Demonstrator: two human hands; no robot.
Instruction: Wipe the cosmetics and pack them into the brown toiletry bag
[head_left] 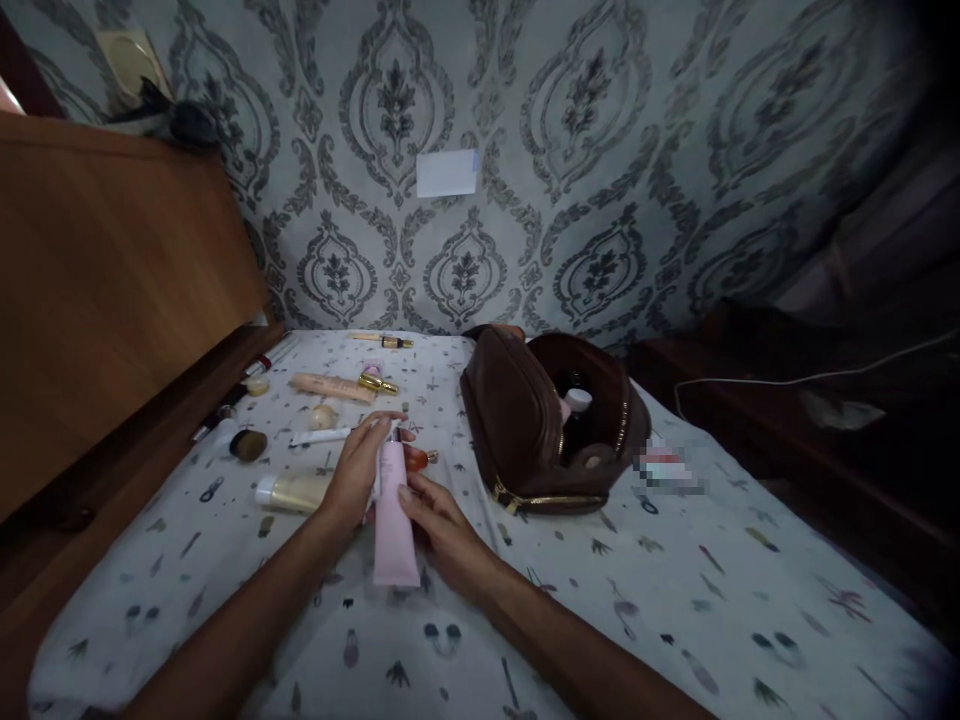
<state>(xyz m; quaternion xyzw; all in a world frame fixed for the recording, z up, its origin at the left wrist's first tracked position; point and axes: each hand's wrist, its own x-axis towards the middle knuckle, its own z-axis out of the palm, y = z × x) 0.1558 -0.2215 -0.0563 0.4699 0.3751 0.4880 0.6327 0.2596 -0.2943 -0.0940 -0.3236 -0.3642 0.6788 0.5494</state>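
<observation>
A pink squeeze tube [394, 520] is held between my hands above the patterned cloth, its flat crimped end toward me. My right hand [444, 522] grips its side, thumb on top. At the far end, the fingers of my left hand [361, 468] close around the top of the tube. Something white shows beside those fingers; I cannot tell what it is. Just beyond my right hand lies an orange-red item [417, 459], partly hidden. A beige tube with a pale cap [294, 492] rests left of my left wrist, and a slim white tube [321, 437] lies behind it.
An open brown cosmetic bag [504, 420] stands right of my hands, with a white-capped item [577, 401] inside. Several cosmetics lie at the left, including a brush [248, 444], a peach tube [332, 387] and a gold-capped item [378, 383]. A wooden cabinet [120, 300] borders the left side.
</observation>
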